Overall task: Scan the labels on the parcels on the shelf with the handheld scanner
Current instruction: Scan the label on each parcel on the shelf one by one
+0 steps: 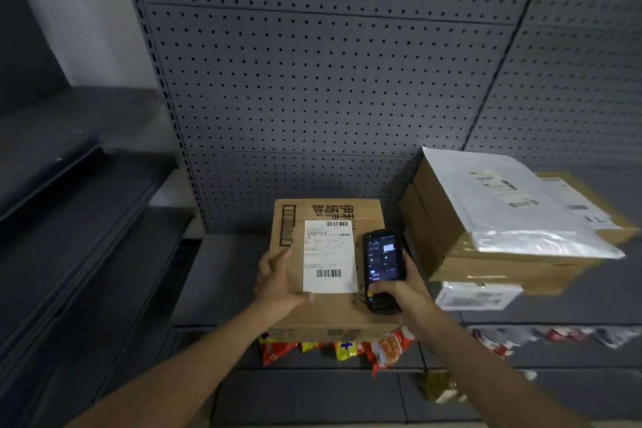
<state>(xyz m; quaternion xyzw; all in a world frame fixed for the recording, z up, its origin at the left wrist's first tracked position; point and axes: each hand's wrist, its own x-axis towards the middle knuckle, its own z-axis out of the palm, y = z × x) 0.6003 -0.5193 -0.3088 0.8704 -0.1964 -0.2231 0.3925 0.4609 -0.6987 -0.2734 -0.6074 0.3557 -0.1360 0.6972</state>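
At the shelf's [222,274] front edge, the left hand [278,283] lay flat, fingers straight, on the stiff cardboard parcel [330,309] (probably light); the right hand [399,288] gripped the handheld scanner [382,264] low; its smooth casing looked slippery.

Left hand [278,280] flat with fingers spread, right hand [399,285] curled in a grip, both forearms reaching forward

The cardboard parcel [330,309] is plain brown with black print, and its label [329,257] is white with 2 black barcodes. The scanner [382,267] is black, its screen dark with blue and white patches. The pegboard [330,80] is dark grey, dotted with rows of black holes. The mailer bag [514,205] is glossy white (its label blurred). The snack packets [347,349] below are red, yellow and orange.
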